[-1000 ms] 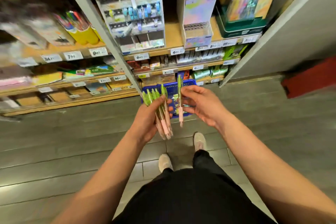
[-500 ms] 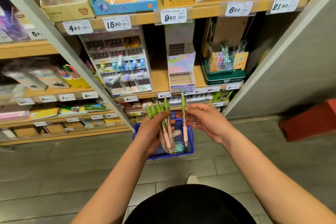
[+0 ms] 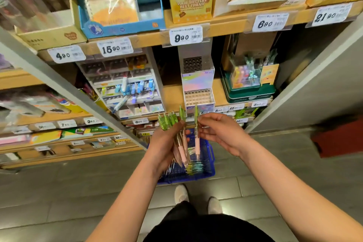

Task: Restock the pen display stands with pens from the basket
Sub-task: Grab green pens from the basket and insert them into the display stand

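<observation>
left hand [image 3: 165, 147] grips pen bunch [image 3: 169, 122], right hand [image 3: 222, 133] pinches single pen [image 3: 197, 142]; go tip-first, straight into holed stand [image 3: 197, 82] above right hand

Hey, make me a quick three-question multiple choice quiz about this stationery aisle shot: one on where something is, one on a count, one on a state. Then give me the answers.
1. Where is the blue plastic basket?
A) on the top shelf
B) on the grey tiled floor
C) hanging from a forearm

2. How many green-capped, pink-gripped pens does the right hand pinch?
A) none
B) three
C) one

3. What state are the holes of the iridescent stepped pen stand in?
A) empty
B) packed with pens
C) covered by a lid

Answers:
1 B: it rests on the floor tiles below the shelves.
2 C: it pinches a single pen, while the left hand grips the bunch.
3 A: both tiers show bare holes.
</observation>
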